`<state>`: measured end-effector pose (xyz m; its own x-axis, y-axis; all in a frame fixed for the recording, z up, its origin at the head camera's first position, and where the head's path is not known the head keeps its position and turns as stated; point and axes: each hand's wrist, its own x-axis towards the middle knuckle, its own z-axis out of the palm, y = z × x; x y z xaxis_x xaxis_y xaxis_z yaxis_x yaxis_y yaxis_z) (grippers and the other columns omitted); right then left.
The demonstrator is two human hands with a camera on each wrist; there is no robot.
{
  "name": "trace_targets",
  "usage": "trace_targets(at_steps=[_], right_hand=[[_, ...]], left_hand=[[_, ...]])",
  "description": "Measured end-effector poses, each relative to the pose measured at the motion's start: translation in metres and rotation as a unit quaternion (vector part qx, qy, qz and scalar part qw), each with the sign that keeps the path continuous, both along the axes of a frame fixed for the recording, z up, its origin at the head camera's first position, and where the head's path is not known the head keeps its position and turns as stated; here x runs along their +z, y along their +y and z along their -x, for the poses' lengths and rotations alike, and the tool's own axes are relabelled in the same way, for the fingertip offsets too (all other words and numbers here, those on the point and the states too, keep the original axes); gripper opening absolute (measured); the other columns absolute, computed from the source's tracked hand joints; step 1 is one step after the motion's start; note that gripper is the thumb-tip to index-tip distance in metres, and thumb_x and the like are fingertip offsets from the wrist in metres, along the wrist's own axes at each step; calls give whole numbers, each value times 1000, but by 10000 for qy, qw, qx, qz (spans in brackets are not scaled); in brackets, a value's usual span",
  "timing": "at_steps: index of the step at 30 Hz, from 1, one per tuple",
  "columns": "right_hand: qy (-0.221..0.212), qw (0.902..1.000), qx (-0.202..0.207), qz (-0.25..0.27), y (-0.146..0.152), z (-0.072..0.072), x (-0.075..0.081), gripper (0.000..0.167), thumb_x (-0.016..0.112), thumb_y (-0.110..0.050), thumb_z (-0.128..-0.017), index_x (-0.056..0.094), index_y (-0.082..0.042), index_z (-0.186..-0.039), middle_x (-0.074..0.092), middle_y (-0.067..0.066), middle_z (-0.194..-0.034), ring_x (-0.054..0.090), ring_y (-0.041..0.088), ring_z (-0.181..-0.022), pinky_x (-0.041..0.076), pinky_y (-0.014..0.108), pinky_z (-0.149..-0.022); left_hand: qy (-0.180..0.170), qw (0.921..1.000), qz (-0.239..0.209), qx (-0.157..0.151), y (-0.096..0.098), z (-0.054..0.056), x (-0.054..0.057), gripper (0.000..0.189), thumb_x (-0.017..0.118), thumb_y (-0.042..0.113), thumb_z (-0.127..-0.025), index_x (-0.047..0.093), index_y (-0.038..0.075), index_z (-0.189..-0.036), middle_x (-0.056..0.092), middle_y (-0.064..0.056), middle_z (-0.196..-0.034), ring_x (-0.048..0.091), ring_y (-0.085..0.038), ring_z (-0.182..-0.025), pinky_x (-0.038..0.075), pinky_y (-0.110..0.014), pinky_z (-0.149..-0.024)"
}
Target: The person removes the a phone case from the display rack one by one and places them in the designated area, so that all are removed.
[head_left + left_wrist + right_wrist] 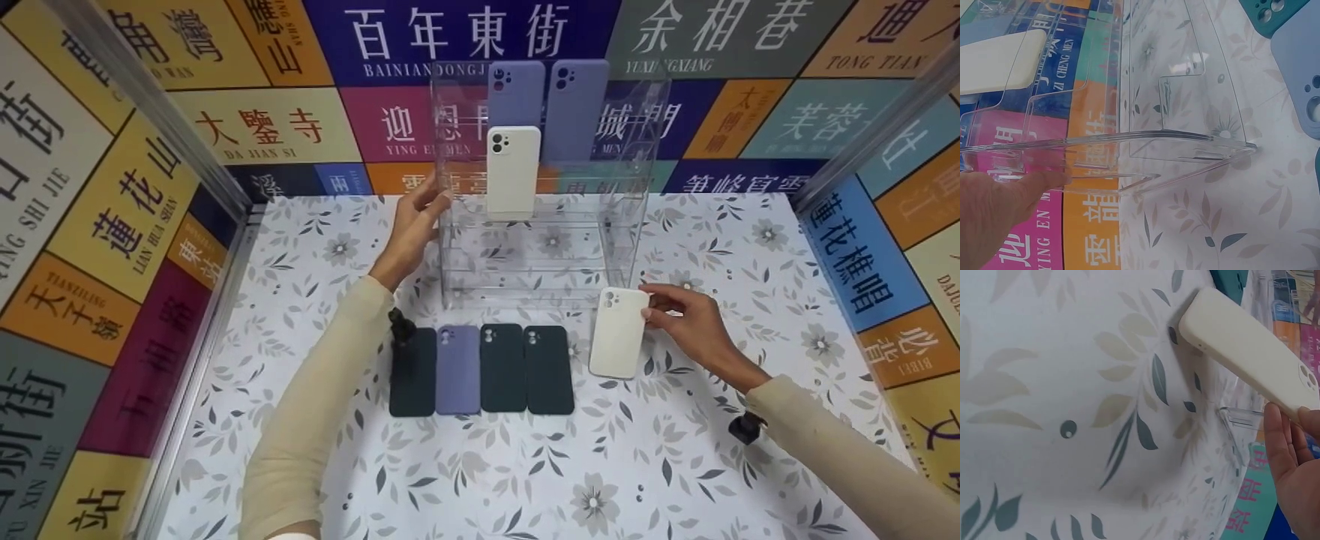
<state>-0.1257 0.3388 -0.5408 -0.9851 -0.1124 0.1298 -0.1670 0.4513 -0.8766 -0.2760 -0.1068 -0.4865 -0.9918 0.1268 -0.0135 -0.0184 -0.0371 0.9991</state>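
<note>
We saw a white phone case (619,337) right-front of the clear rack (621,240), right hand (694,326) pinching its edge beside the camera holes (613,300), left hand (412,232) at the rack's left, its hold unclear.

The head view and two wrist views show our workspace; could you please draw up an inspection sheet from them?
Surface: white floral covering.
Job's things: clear rack holds two purple cases above a white case; in front, a row of four, left to right: dark green case, purple case, two more dark green cases; held white case right of the row.
Clutter: nothing seen.
Hands: left hand touches the rack's left side; right hand pinches the held white case in its fingers.
Cables: nothing seen.
Surroundings: lettered panels behind and on both sides.
</note>
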Motion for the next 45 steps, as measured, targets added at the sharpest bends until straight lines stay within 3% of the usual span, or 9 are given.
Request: trace_targets(at_steps=[7,15,24,27,33,36,45], right_hand=[[-357,9993,83,77,-3,-5,-9,41,77,3,-101,70,5,-142,74,26,-112,74,10,-94,65,26,-77],[-490,9986,129,128,-9,-7,-16,41,77,3,-101,71,6,-141,76,26,-109,76,11,-92,65,26,-77],[-533,9974,154,-464,-17,-10,-25,41,77,-4,-103,71,1,-143,77,19,-110,75,24,-96,61,23,-75],[-685,9965,132,-461,-20,-9,-27,40,77,-6,-104,72,-2,-143,77,17,-110,75,25,-100,61,23,-76],[-904,9953,189,-290,-26,-8,-32,43,74,0,-104,67,5,-146,74,23,-110,75,37,-97,65,31,-77],[-1012,9945,251,-127,-26,-8,-34,44,75,-1,-104,67,5,-147,75,23,-109,75,34,-90,66,36,-74],[-1206,9921,352,11,-27,-3,-39,44,73,-1,-105,65,8,-147,75,24,-105,75,25,-77,62,28,-66]], left_hand=[[107,9999,-59,8,0,-1,-1,62,61,21,-113,41,22,-172,54,-20,-162,55,-37,-147,48,-71,-113],[87,9998,-159,24,1,0,-1,64,63,20,-113,39,15,-172,52,-25,-162,56,-37,-145,55,-62,-110],[94,9999,-83,71,1,0,-1,63,63,21,-112,41,18,-172,57,-17,-160,56,-36,-144,56,-62,-109],[106,9998,-124,75,1,0,-2,63,63,20,-112,41,17,-172,57,-19,-160,57,-35,-143,56,-62,-109],[100,9998,-164,-8,0,-1,-1,63,62,23,-113,40,19,-172,54,-19,-163,55,-38,-147,53,-63,-112],[70,9999,-157,-9,0,-1,-1,63,63,23,-113,41,21,-172,53,-18,-164,53,-40,-149,51,-65,-113],[-1,9998,-186,41,0,0,-3,61,63,23,-113,44,23,-171,57,-14,-161,55,-35,-147,50,-66,-114]])
